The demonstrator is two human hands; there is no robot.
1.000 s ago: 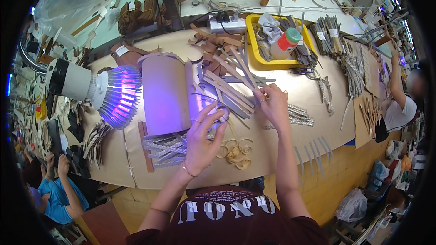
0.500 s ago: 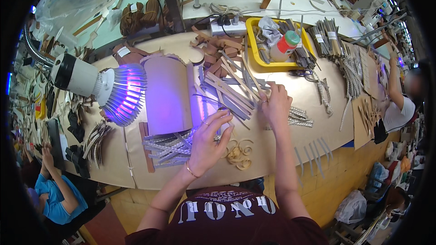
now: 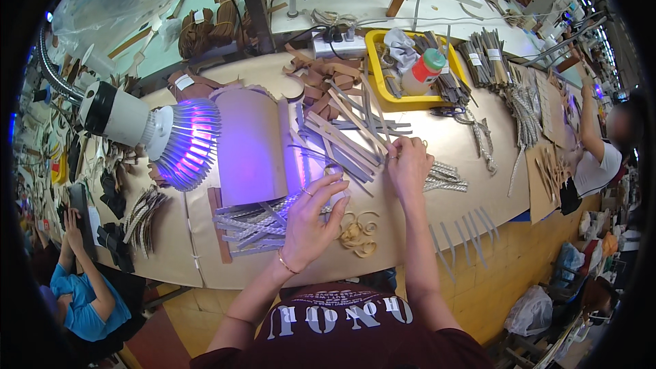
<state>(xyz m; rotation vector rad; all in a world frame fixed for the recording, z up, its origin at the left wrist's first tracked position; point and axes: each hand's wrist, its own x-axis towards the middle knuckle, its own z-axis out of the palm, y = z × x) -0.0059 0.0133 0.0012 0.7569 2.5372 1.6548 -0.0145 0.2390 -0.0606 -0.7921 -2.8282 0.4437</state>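
Note:
My left hand (image 3: 311, 222) is half curled, thumb and fingers apart, above the table next to a bundle of grey and silvery braided straps (image 3: 253, 229). A pale patch between its thumb and fingers is too unclear to name. My right hand (image 3: 410, 167) is closed, thumb and forefinger pinched at the lower end of a thin tan strip (image 3: 355, 119). That strip slants up over a loose pile of grey and tan strips (image 3: 342, 145) lying between my hands. Under the right hand's outer side lie short braided pieces (image 3: 447, 178). Curled yellowish offcuts (image 3: 359, 232) sit near my left wrist.
A lamp with glowing purple fins (image 3: 188, 143) stands left of a curved tan board (image 3: 251, 147). Behind are brown strips (image 3: 328, 75) and a yellow basket (image 3: 410, 104) holding a red-and-white bottle (image 3: 424, 72). Grey strips (image 3: 465, 239) overhang the front edge. Other people work at both sides.
My right hand has come slightly lower and its fingers have drawn in around the strip end. The left hand stays nearly in place. The whole view has shifted a little.

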